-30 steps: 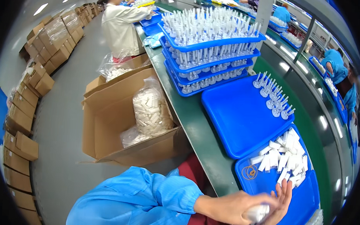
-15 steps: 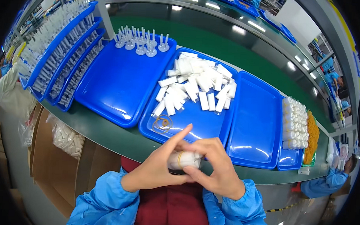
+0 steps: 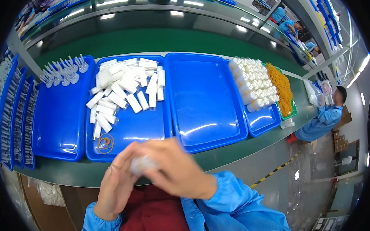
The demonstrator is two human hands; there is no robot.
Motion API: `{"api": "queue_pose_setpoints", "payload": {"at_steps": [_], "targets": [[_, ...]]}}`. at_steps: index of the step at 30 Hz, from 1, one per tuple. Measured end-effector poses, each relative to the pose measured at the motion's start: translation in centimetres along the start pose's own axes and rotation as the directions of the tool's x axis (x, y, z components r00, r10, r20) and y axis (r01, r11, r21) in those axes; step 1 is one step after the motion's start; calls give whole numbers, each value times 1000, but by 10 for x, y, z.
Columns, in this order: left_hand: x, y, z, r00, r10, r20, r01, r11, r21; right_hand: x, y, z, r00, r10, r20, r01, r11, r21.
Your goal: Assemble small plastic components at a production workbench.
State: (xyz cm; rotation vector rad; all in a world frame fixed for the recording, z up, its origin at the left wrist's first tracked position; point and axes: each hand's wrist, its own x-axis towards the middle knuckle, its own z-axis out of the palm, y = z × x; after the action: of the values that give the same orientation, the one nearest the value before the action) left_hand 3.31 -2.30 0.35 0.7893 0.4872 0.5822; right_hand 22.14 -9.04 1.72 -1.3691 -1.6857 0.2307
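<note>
Between my two hands, near the table's front edge, is a small bundle of white packets; it is partly hidden and blurred. My left hand steadies it from the left with fingers raised along its side. Curled over it from the right, my right hand grips its near end. Just beyond the hands, a blue tray holds a pile of loose white packets. A few tan rubber bands lie in that tray's near left corner.
Left stands a blue tray with clear stemmed parts, beside stacked trays. Right are another blue tray, stacked banded bundles and a heap of rubber bands. A co-worker sits at the far right.
The view has swung to the right, so the trays appear further left. My right hand has closed further over the bundle, and the band seen around it earlier is now blurred.
</note>
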Motion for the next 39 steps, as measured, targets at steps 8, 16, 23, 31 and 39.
{"api": "queue_pose_setpoints", "payload": {"at_steps": [8,16,23,31,39], "targets": [[-1,12,-11,959,168,-229,-119,970,212,-75,95,-159,681,58,-730,-575,659,-484],[4,11,-16,941,149,-303,-79,970,232,-122,124,-178,639,156,-753,-675,584,-452],[9,8,-5,946,138,-294,-73,972,223,-102,161,-170,734,78,-674,-580,588,-563],[9,7,-10,945,114,-307,-31,965,261,-100,170,-176,720,142,-680,-614,586,-529],[12,2,-7,941,123,-316,-53,974,220,-94,177,-175,753,78,-653,-588,526,-615]]}}
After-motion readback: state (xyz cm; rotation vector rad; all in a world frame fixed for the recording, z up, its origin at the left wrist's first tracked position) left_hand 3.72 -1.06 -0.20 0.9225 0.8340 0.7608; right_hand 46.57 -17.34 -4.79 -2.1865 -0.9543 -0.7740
